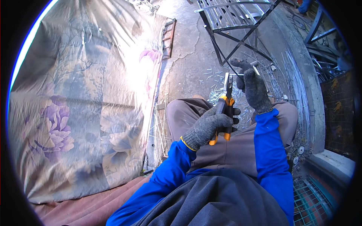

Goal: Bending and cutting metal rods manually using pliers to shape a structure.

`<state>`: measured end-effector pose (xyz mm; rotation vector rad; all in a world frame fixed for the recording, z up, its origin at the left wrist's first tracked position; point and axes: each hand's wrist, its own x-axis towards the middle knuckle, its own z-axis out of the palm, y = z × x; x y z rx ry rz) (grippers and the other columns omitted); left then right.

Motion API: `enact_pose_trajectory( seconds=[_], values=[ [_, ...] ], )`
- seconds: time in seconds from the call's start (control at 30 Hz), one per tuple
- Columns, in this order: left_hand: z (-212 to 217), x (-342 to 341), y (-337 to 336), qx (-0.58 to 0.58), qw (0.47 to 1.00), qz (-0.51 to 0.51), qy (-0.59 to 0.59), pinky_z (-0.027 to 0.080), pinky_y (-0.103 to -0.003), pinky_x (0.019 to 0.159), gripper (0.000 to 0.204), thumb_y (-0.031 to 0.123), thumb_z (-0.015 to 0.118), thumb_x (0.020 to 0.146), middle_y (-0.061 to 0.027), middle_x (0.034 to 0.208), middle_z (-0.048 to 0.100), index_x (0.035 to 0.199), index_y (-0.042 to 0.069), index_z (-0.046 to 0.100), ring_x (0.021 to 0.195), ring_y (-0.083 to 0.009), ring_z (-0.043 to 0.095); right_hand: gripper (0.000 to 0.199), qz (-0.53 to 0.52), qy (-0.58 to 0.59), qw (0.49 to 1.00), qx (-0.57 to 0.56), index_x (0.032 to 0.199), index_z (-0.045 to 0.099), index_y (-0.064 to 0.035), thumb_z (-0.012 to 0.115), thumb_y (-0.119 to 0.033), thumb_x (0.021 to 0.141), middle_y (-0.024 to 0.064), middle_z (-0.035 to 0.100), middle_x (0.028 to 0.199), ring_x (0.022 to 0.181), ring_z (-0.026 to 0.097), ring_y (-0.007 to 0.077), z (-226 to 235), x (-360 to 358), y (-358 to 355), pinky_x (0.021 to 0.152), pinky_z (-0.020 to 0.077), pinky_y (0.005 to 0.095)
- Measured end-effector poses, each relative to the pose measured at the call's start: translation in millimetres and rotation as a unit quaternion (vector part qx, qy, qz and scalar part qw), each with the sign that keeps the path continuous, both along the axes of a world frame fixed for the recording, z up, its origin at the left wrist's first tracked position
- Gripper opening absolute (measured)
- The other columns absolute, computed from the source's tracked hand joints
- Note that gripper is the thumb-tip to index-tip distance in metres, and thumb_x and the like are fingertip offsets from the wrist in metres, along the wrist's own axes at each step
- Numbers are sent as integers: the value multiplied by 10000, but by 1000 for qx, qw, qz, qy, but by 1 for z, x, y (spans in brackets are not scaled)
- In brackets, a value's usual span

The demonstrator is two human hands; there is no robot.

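My left hand (209, 126), in a grey knit glove, grips the orange-and-black handles of a pair of pliers (225, 101) held upright above my lap. The pliers' jaws meet a thin metal wire (241, 74). My right hand (253, 86), also gloved, pinches that wire just right of the jaws, at knee height. Both sleeves are bright blue. I sit with brown trousers, knees apart.
Short cut wire pieces (213, 81) litter the cracked concrete floor ahead. A black metal frame (241, 37) stands beyond my hands. Coiled wire mesh (294, 86) curves along the right. A large floral cloth (86, 105) covers the left side.
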<state>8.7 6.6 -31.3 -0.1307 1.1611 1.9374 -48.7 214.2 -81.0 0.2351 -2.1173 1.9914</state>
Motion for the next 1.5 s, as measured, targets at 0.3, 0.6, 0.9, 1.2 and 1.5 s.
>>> enact_pose_trajectory(
  seconds=[0.3, 0.6, 0.9, 1.2, 1.5],
  values=[
    [4, 1, -1, -45, 998, -18, 36, 559, -434, 1015, 702, 80, 657, 872, -149, 1330, 622, 1521, 17, 398, 1177, -284, 653, 655, 18, -17, 999, -20, 1391, 601, -78, 304, -583, 1099, -17, 468, 700, 660, 483, 83, -2, 1, -1, 656, 446, 274],
    [-7, -1, -4, -82, 995, 28, 54, 570, -283, 761, 582, 70, 663, 883, -58, 1087, 628, 1428, 3, 470, 849, -154, 642, 605, -22, 68, 993, 88, 1365, 627, -67, 490, -567, 1054, 159, 706, 1064, 1032, 688, 253, 9, 0, -1, 931, 532, 396],
    [-9, -2, -12, -83, 996, 36, 27, 585, -321, 800, 590, 40, 633, 860, -79, 1119, 629, 1429, 17, 478, 896, -186, 659, 396, 34, -103, 960, 259, 1271, 708, -112, 704, -368, 969, 145, 708, 1249, 1214, 650, 312, 2, 5, 24, 1040, 494, 432],
    [-2, -10, -12, -33, 998, 32, 40, 532, -408, 998, 675, 38, 631, 810, -157, 1215, 640, 1458, -6, 447, 1110, -278, 652, 320, 19, -21, 987, 158, 1250, 704, -101, 692, -293, 994, 151, 725, 1172, 1119, 700, 307, -28, -3, 17, 944, 548, 406],
    [1, -8, -11, -21, 998, 8, 54, 557, -441, 1020, 704, 59, 610, 866, -150, 1298, 611, 1527, 8, 371, 1134, -277, 665, 296, 1, -8, 983, 181, 1239, 700, -87, 682, -264, 1003, 147, 720, 1202, 1130, 697, 308, -19, 2, 14, 955, 548, 409]
  ],
)
